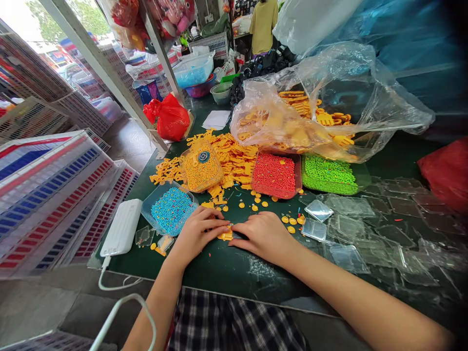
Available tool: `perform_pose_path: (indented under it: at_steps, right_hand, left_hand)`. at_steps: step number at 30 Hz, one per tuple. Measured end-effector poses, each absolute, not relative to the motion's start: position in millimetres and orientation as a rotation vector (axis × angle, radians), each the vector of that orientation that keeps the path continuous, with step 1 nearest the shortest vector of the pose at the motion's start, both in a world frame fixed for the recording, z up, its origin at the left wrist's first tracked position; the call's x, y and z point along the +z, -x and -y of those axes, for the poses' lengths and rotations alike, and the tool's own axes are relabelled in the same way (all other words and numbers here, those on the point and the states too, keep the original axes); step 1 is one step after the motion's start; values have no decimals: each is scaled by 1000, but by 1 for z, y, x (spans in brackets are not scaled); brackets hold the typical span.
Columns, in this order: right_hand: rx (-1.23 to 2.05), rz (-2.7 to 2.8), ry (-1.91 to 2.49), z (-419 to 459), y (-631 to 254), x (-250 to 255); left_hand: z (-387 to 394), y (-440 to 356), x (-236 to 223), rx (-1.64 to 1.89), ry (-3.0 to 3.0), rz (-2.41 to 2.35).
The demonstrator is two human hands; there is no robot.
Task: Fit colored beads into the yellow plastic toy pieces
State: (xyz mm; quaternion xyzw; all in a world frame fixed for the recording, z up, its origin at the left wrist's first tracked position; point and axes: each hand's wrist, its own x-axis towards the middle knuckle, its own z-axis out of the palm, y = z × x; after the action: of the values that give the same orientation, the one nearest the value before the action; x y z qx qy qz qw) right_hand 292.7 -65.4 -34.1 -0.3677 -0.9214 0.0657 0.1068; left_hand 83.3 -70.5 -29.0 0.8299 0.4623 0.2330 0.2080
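My left hand [199, 231] and my right hand [261, 236] lie palm down on a dark green table [219, 263], fingertips meeting over a small yellow plastic piece [225, 235]. Whether either hand grips it is hidden. Just beyond my left hand sits a clear tray of blue beads [171, 210]. Small yellow discs [290, 229] are scattered by my right hand. Farther back are a tray of orange-yellow beads [201, 166], a red bead tray [276, 174] and a green bead tray [329, 174]. Loose yellow plastic pieces [234, 161] lie heaped among them.
A clear plastic bag of yellow pieces [292, 117] lies at the back. Clear plastic blister covers [380, 234] spread across the right. A white power bank [122, 227] with a cable rests at the left edge. Stacked plastic crates [54, 195] stand left; a person [262, 24] stands beyond.
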Motion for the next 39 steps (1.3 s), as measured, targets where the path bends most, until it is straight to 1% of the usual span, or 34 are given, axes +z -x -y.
perform_pose_path:
  at_steps: [4, 9, 19, 22, 25, 29, 31, 32, 35, 39]
  right_hand:
    - [196, 2679, 1073, 65, -294, -36]
    - [222, 2676, 1086, 65, -294, -35]
    - [274, 2698, 1102, 65, -293, -34]
    - [270, 2682, 1080, 64, -293, -34]
    - [277, 2639, 1067, 64, -294, -35]
    - [302, 2642, 1046, 64, -294, -35]
    - [327, 2675, 1048, 64, -294, -34]
    - [341, 2692, 1057, 63, -294, -33]
    - [375, 2728, 1073, 64, -294, -30]
    - [403, 2749, 1014, 67, -294, -27]
  left_hand:
    - [72, -84, -29, 766, -2206, -1393]
    - [71, -86, -31, 638, -2244, -1303]
    - [69, -86, -32, 583, -2333, -1248]
    - [75, -89, -23, 700, -2347, -1314]
    - [74, -87, -8, 938, -2328, -1475]
    - [39, -70, 19, 1100, -2364, -1770]
    - [14, -61, 31, 1042, -2410, -1916]
    - [4, -57, 37, 951, -2439, -1963]
    - [-8, -56, 44, 813, -2497, -1962]
    - [8, -70, 36, 907, -2547, -1807]
